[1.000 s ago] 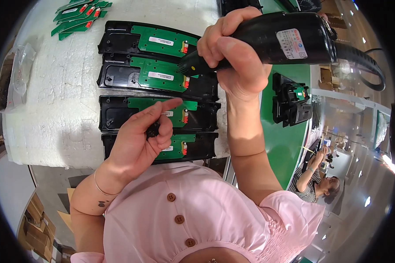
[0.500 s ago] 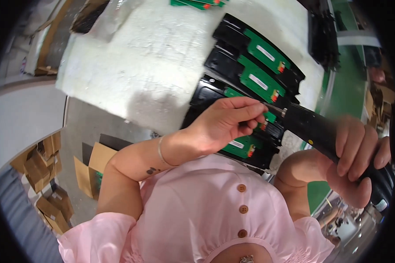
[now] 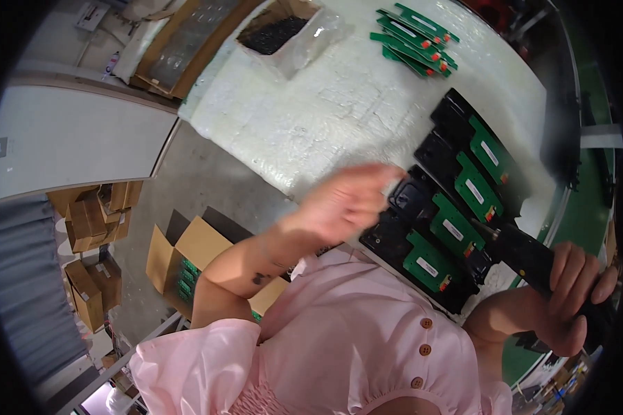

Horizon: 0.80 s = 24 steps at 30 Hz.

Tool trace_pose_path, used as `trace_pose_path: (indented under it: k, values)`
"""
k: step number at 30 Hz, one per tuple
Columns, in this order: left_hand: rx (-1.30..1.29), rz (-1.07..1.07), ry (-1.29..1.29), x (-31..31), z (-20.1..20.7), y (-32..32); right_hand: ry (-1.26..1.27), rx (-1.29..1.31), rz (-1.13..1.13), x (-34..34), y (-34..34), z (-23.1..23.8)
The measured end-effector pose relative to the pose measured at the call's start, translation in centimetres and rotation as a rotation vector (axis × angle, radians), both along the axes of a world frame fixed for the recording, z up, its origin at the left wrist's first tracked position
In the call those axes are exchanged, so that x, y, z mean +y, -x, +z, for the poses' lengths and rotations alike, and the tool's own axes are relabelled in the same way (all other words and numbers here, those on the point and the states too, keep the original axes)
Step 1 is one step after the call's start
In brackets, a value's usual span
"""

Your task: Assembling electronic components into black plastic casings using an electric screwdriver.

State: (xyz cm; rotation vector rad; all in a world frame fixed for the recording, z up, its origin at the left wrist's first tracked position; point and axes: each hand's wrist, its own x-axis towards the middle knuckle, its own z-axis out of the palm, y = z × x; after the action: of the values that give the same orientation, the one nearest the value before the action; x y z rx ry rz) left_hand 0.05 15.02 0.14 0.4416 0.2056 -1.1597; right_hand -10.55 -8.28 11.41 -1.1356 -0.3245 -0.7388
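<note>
1. Driver, black point(image 3: 525, 254), gripped in my right hand point(image 3: 567, 297), fingers wrapped around its body. Its rear end runs into the dark rim of the view; I can't make it out.
2. Thin bit point(image 3: 483, 227) points toward the connector end of the third green board point(image 3: 441, 216) from the top. Touching or just short of it: cannot tell.
3. My left hand point(image 3: 346, 207) is motion-blurred, fingers curled in, near the left end of the third black housing point(image 3: 410, 198). Whether the fingertips pinch anything, I cannot tell.
4. Four such housings lie in a slanted row on the white tabletop point(image 3: 339, 114), each with a green board seated in it.
5. Loose green boards point(image 3: 415, 41) overlap in a pile beyond the row; some hide others, so no sure count.
6. Plastic-wrapped box point(image 3: 287, 61) near the far edge: small black pieces inside, too fine to identify.
7. Open carton point(image 3: 160, 257) below the table, green pieces inside, partly hidden by my left forearm point(image 3: 246, 270).
</note>
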Motion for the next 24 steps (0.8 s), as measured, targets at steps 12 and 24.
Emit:
trace_pose_path:
  k: [12, 24]
  values:
    - [-0.759, 0.425, -1.377, 17.7, -0.8, -14.7, -0.025, 0.108, -0.128, -1.6, 1.0, -1.0]
    - [-0.576, 0.467, -1.213, 18.2, -0.8, -14.3, -0.052, 0.128, -0.084, -2.2, 0.8, -1.6]
